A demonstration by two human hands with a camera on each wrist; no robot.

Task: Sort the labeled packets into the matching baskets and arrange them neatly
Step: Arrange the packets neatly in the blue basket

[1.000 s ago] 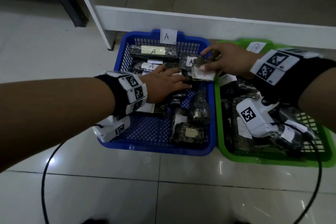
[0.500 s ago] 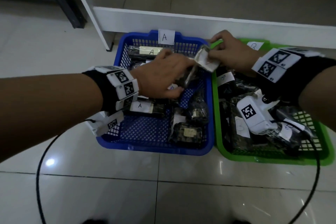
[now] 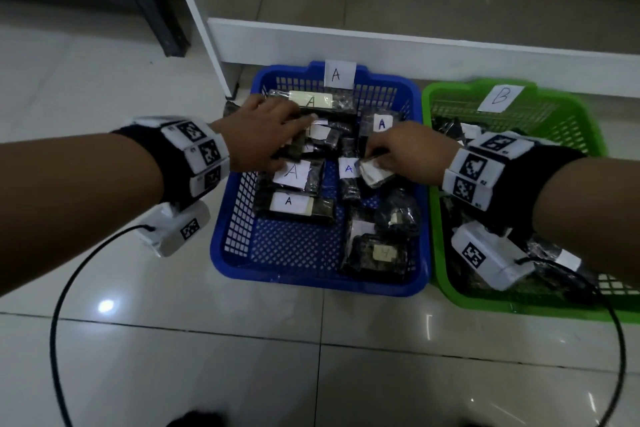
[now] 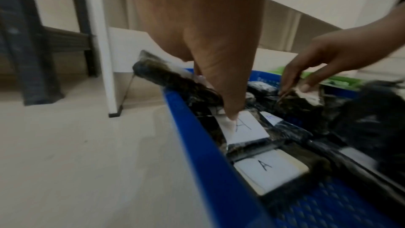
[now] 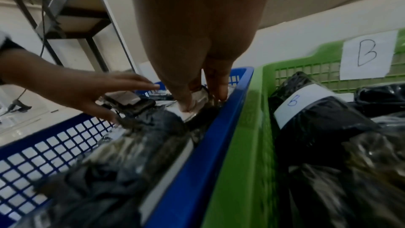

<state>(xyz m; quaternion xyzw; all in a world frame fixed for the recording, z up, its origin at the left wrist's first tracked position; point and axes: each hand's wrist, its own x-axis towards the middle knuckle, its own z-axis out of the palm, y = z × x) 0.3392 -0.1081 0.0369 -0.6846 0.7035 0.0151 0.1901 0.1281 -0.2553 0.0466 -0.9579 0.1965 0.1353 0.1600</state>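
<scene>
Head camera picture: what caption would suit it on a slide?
Left hand rests on A-labelled packets in the blue basket; right hand pinches a packet beside the green basket.

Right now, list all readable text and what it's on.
"A": paper tag on the blue basket rim.
"B": paper tag on the green basket.
"A": labels on packets in the blue basket, e.g..
"B": packet label in the green basket.
Label on the near packet: too blurred to read.
</scene>
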